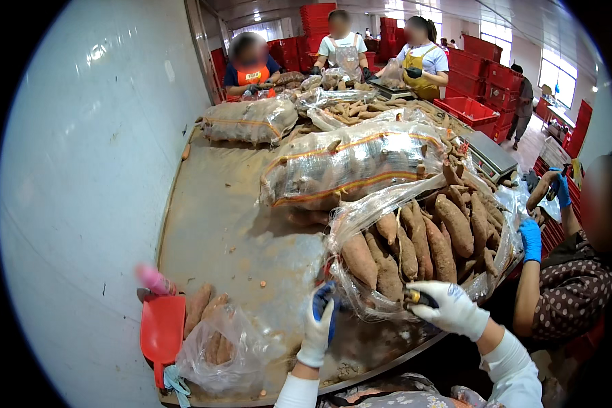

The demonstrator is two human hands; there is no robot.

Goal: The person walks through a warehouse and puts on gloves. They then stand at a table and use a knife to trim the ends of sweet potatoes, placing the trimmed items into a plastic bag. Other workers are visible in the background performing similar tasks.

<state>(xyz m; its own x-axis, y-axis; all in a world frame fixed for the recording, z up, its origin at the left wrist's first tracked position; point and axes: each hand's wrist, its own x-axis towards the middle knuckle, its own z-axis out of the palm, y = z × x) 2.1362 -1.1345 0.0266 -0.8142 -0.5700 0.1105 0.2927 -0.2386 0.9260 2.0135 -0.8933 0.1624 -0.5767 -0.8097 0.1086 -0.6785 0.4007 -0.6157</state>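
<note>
An opened clear plastic sack [363, 217] full of soil-dusted sweet potatoes [454, 224] lies before me on the table. My right hand [451, 308], in a white work glove, grips a small hand tool [422, 298] with a black and yellow handle at the sack's near edge. Its working end is too small to make out. My left hand [319, 324], gloved in white with a blue palm, is at the sack's near left corner with curled fingers. Whether it pinches the plastic film cannot be seen.
A closed sack [352, 166] lies behind the opened one. At left are a red dustpan [162, 326], a pink bottle [155, 280] and a clear bag [219, 352] near several sweet potatoes. A co-worker's blue-gloved hand [531, 239] is close on the right. A scale [489, 150] stands behind.
</note>
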